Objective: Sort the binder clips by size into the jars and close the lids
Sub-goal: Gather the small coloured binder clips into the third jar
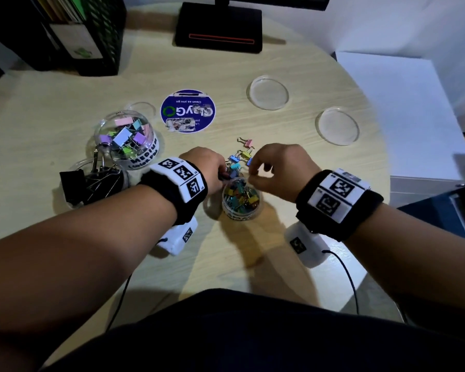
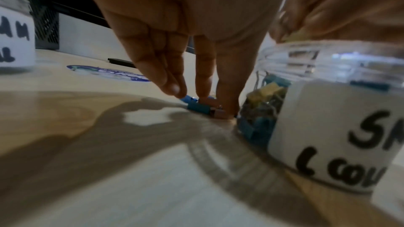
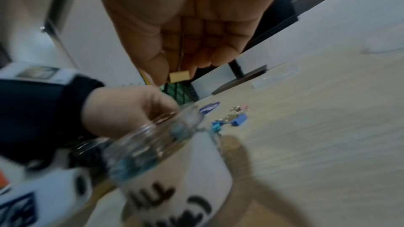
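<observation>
Over small jar (image 1: 240,198) | right hand (image 1: 279,170) pinches yellow clip (image 3: 179,76) | left hand (image 1: 208,167) fingertips pinch table clips (image 2: 197,107)

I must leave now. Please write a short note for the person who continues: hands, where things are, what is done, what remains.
Right hand: pinches a yellow clip above the small jar.
Left hand: fingers down on loose clips beside that jar; grip not clear.
Medium jar holds pastel clips, the third jar black ones.
Several small clips lie on the table behind the small jar.
Left: jar them, then close all three; two lids lie far right.
</observation>
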The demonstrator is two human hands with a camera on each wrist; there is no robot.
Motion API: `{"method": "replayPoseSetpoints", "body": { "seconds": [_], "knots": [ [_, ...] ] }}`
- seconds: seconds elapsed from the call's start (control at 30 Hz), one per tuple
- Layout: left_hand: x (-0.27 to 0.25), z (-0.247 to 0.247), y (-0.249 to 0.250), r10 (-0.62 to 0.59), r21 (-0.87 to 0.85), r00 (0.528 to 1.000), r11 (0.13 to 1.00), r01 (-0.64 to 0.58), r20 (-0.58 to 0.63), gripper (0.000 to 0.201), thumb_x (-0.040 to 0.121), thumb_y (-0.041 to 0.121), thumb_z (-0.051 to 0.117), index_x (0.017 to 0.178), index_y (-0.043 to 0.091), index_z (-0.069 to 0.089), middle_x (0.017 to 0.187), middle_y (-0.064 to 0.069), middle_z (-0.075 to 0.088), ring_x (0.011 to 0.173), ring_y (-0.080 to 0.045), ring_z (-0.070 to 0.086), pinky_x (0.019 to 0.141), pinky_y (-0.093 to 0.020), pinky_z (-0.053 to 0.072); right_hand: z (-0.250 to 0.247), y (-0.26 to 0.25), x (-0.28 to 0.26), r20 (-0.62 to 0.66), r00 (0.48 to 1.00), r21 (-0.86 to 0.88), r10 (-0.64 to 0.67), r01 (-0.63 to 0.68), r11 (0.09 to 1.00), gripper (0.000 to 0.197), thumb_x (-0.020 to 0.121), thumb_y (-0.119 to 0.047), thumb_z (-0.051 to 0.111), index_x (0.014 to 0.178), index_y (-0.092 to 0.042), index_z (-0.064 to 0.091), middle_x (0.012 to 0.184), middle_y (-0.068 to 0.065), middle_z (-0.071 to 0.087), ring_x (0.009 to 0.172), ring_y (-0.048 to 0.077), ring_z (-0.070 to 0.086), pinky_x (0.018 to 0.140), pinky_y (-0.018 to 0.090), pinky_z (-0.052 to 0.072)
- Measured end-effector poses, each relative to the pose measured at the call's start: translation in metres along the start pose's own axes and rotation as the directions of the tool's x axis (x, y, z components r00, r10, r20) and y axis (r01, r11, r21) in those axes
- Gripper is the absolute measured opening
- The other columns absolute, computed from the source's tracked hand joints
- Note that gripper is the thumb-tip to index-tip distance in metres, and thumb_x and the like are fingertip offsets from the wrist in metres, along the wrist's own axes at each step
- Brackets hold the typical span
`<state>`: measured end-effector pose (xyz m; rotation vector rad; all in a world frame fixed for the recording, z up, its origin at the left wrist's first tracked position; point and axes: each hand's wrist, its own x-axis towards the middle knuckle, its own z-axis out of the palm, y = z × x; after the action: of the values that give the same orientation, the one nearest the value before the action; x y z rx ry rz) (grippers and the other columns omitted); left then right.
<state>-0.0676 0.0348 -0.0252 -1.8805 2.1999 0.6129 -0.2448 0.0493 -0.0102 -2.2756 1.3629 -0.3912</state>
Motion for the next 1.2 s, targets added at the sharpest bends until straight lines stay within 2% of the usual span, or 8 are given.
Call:
{"method": "replayPoseSetpoints", "body": {
  "seconds": [0.17, 0.3, 0.37, 0.53, 0.67, 0.83, 1.0, 1.2],
  "knots": [
    [0.004, 0.001, 0.000, -0.021, -0.014, 1.000, 1.000, 0.021, 0.008, 0.018, 0.082, 0.030, 0.066, 0.099, 0.024, 0.066, 0.101, -0.004, 0.065, 0.092, -0.024, 0.058, 0.070, -0.027, 0.044, 0.015, -0.004, -0.002, 0.248, 0.966, -0.144, -0.073, 0.112, 0.983, 0.019, 0.075, -0.018, 0.067, 0.093, -0.017, 0.073, 0.098, 0.004, 0.067, 0.093, 0.024, 0.057, 0.077, 0.033, 0.047],
    [0.004, 0.004, -0.006, -0.018, -0.009, 1.000, 1.000, 0.018, -0.002, 0.012, 0.080, 0.027, 0.067, 0.090, 0.020, 0.066, 0.092, -0.005, 0.065, 0.085, -0.025, 0.058, 0.067, -0.028, 0.045, 0.011, 0.004, 0.003, 0.081, 0.995, 0.002, -0.056, 0.056, 0.998, 0.012, 0.075, -0.026, 0.072, 0.083, -0.017, 0.073, 0.092, 0.003, 0.068, 0.083, 0.018, 0.056, 0.074, 0.028, 0.043],
    [0.005, 0.006, -0.010, -0.010, -0.023, 1.000, 1.000, 0.009, -0.020, 0.008, 0.079, 0.025, 0.068, 0.084, 0.019, 0.064, 0.088, -0.005, 0.064, 0.082, -0.025, 0.058, 0.065, -0.028, 0.044, 0.006, 0.011, 0.012, 0.032, 0.999, -0.026, 0.029, -0.028, 0.999, 0.015, 0.081, -0.027, 0.068, 0.092, -0.018, 0.072, 0.104, 0.002, 0.066, 0.088, 0.015, 0.053, 0.080, 0.028, 0.041],
    [0.001, 0.006, -0.012, -0.006, -0.073, 0.999, 0.997, 0.004, -0.033, 0.012, 0.077, 0.017, 0.067, 0.078, 0.022, 0.055, 0.085, -0.003, 0.062, 0.078, -0.024, 0.055, 0.062, -0.027, 0.041, 0.019, 0.034, 0.034, 0.225, 0.956, -0.294, 0.189, -0.118, 0.948, 0.032, 0.093, -0.028, 0.049, 0.124, -0.030, 0.058, 0.131, -0.002, 0.055, 0.113, 0.026, 0.050, 0.098, 0.035, 0.040],
    [-0.005, 0.004, -0.021, -0.084, -0.239, 0.992, 0.969, 0.060, -0.095, 0.014, 0.073, 0.020, 0.073, 0.078, 0.021, 0.059, 0.080, 0.003, 0.060, 0.076, -0.018, 0.056, 0.064, -0.025, 0.041, 0.023, 0.035, 0.030, 0.298, 0.935, -0.331, 0.192, -0.087, 0.939, 0.034, 0.090, -0.025, 0.049, 0.122, -0.030, 0.060, 0.125, 0.000, 0.060, 0.111, 0.027, 0.053, 0.093, 0.041, 0.045],
    [-0.025, 0.007, -0.020, -0.104, -0.533, 0.986, 0.846, 0.019, -0.130, 0.015, 0.067, 0.017, 0.079, 0.069, 0.020, 0.065, 0.071, 0.009, 0.066, 0.070, -0.010, 0.064, 0.067, -0.024, 0.052, 0.021, 0.038, 0.018, 0.266, 0.933, -0.343, 0.242, -0.143, 0.928, 0.022, 0.083, -0.030, 0.061, 0.102, -0.023, 0.068, 0.109, 0.002, 0.063, 0.101, 0.024, 0.055, 0.082, 0.033, 0.048],
    [-0.039, 0.005, 0.002, 0.088, -0.442, 0.988, 0.887, -0.137, -0.131, 0.011, 0.071, 0.018, 0.075, 0.081, 0.021, 0.069, 0.078, 0.007, 0.065, 0.070, -0.009, 0.059, 0.067, -0.020, 0.048, 0.023, 0.040, 0.013, 0.258, 0.916, -0.377, 0.308, -0.198, 0.905, 0.012, 0.083, -0.026, 0.059, 0.092, -0.020, 0.066, 0.098, 0.005, 0.065, 0.088, 0.025, 0.057, 0.067, 0.027, 0.041],
    [-0.043, 0.003, 0.011, 0.196, -0.305, 0.963, 0.920, -0.246, -0.187, 0.016, 0.077, 0.025, 0.071, 0.092, 0.020, 0.069, 0.091, 0.005, 0.062, 0.079, -0.008, 0.054, 0.075, -0.021, 0.045, 0.009, 0.025, 0.006, 0.066, 0.972, -0.160, 0.226, -0.214, 0.964, 0.011, 0.078, -0.024, 0.065, 0.085, -0.016, 0.067, 0.084, -0.001, 0.062, 0.079, 0.020, 0.058, 0.072, 0.030, 0.048]
  ]
}}
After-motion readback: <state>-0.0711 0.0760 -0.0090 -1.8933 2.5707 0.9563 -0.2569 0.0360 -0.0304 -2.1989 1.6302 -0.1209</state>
